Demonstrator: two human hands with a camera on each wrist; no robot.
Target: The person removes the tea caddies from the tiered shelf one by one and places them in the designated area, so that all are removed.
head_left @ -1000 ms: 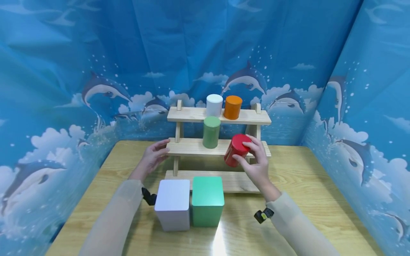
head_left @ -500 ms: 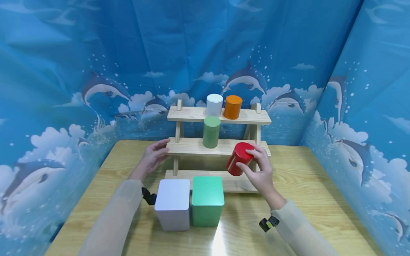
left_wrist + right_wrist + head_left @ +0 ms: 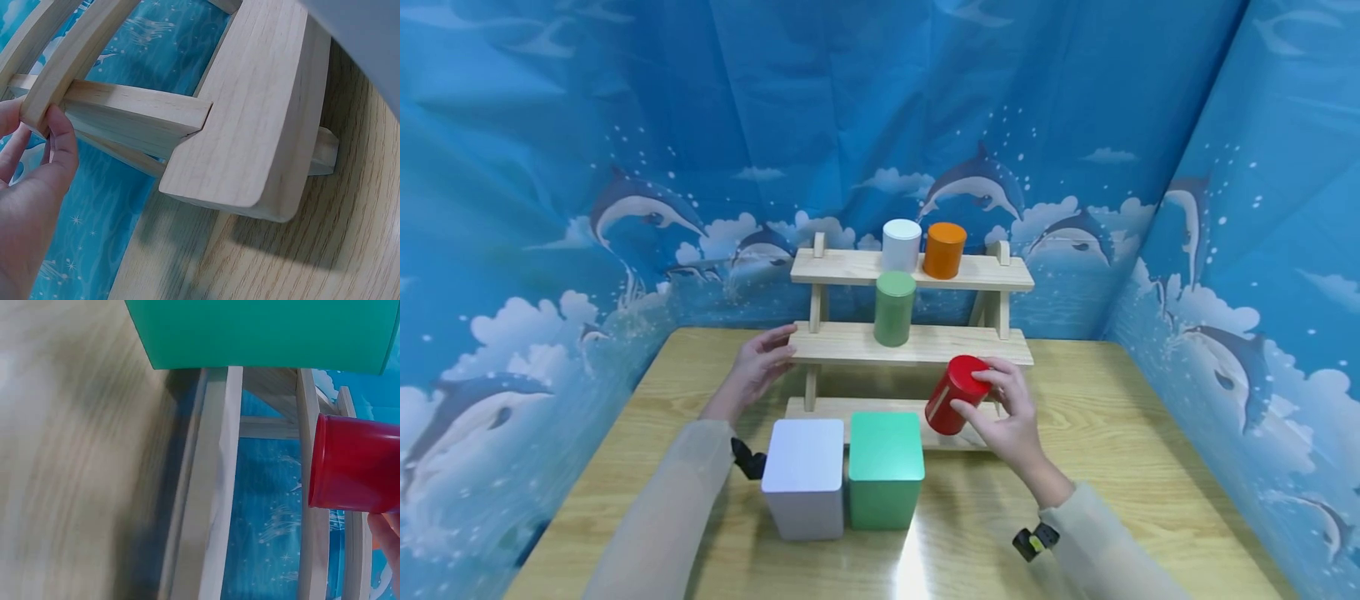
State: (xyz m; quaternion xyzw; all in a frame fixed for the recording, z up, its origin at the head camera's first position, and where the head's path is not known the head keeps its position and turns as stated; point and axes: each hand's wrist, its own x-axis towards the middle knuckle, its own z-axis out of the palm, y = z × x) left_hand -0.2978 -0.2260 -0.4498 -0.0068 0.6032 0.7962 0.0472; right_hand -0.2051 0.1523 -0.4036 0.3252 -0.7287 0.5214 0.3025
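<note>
My right hand [image 3: 1013,417] grips a red cylindrical tin [image 3: 950,398] between thumb and fingers. The tin tilts and overlaps the bottom tier of the three-tier wooden shelf stand [image 3: 827,343]. In the right wrist view, the red tin [image 3: 356,464] shows at the right edge, with only part of the hand below it. At the stand's left side, my left hand [image 3: 754,373] holds the end of the middle board. The left wrist view shows its thumb and fingers pinching that board [image 3: 75,59]. A green tin [image 3: 894,310] stands upright on the middle board.
A white tin [image 3: 901,247] and an orange tin [image 3: 944,252] stand on the top board. In front of the stand, a white box [image 3: 805,479] and a green box [image 3: 886,471] sit side by side on the wooden table [image 3: 1097,433]. A dolphin-print curtain surrounds it.
My right hand has lowered the red tin from the middle board's height to in front of the bottom board. My left hand has stayed on the stand.
</note>
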